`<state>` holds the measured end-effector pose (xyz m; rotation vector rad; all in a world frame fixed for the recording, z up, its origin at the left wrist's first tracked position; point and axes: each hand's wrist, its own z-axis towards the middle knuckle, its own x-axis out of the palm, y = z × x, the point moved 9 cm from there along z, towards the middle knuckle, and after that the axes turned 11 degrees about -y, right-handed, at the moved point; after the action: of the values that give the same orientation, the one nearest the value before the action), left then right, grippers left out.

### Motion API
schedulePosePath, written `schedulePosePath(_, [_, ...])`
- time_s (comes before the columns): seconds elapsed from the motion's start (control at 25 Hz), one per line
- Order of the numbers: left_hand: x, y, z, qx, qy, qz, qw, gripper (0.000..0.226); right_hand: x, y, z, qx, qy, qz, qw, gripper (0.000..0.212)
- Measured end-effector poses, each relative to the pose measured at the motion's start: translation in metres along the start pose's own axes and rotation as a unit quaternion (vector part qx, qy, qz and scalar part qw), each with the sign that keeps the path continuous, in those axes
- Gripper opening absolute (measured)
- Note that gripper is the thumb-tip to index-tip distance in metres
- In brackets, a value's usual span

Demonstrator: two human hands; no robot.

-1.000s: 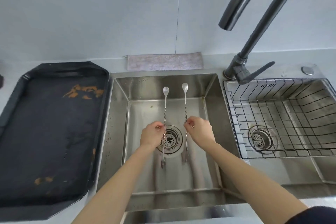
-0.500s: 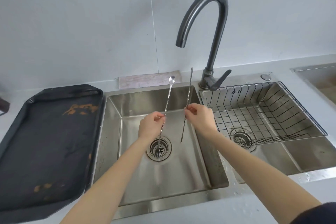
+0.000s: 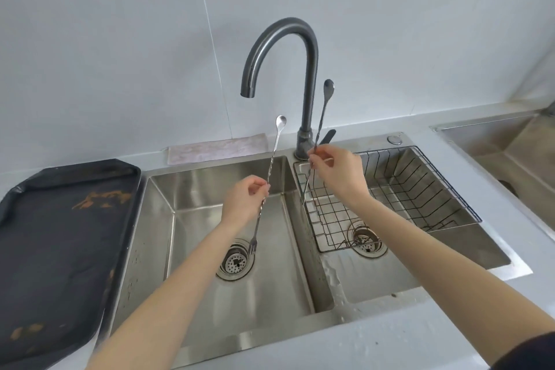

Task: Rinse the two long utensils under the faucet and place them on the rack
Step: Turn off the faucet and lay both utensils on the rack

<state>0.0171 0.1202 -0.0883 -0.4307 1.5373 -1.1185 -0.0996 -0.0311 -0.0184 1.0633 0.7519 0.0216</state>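
**A:** What changed? Half a second back both bar spoons were side by side over the left basin. Now the right hand [image 3: 338,171] has carried the right bar spoon [image 3: 319,132] over toward the faucet lever [image 3: 327,136], while the left hand [image 3: 244,200] keeps the left bar spoon [image 3: 271,168] over the left basin [image 3: 168,219], fork end above the drain [image 3: 235,261].

**B:** Grips?

**A:** Each hand pinches its spoon mid-shaft, bowl up at 12 o'clock. No water is running from the faucet [image 3: 280,69], so I'd guess she's going for the lever and rinsing hasn't begun.

**B:** Count?

**A:** Two spoons, two hands, one faucet, two basins with a drain each, one wire rack [image 3: 420,189] at 3 o'clock, one dark baking tray [image 3: 60,219] at 9, one cloth [image 3: 216,149] at 12.
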Motion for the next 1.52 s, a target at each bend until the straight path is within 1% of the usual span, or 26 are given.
schedulePosePath(0.28, [0.033,-0.034,-0.008,0.02,-0.01,0.009,1.0,0.012,-0.049,-0.025,0.012,-0.072,0.007,-0.072,0.995,0.022])
schedulePosePath(0.44, [0.05,-0.05,-0.013,0.028,-0.005,0.001,1.0,0.008,-0.065,-0.056,0.021,-0.09,0.027,-0.148,0.985,0.024])
schedulePosePath(0.64, [0.067,-0.06,-0.01,0.019,-0.008,0.007,1.0,0.017,-0.075,-0.095,0.033,-0.12,0.06,-0.24,0.961,0.024])
schedulePosePath(0.92, [0.085,-0.053,0.005,-0.003,0.002,0.019,1.0,0.017,-0.051,-0.149,0.05,-0.149,0.155,-0.347,0.913,0.027])
schedulePosePath(1.16, [0.103,-0.031,0.018,-0.027,0.017,0.049,0.998,0.017,-0.013,-0.194,0.055,-0.146,0.229,-0.372,0.888,0.028])
schedulePosePath(1.52, [0.127,-0.02,0.026,-0.027,0.053,0.088,0.994,0.018,0.027,-0.248,0.05,-0.142,0.26,-0.395,0.869,0.028])
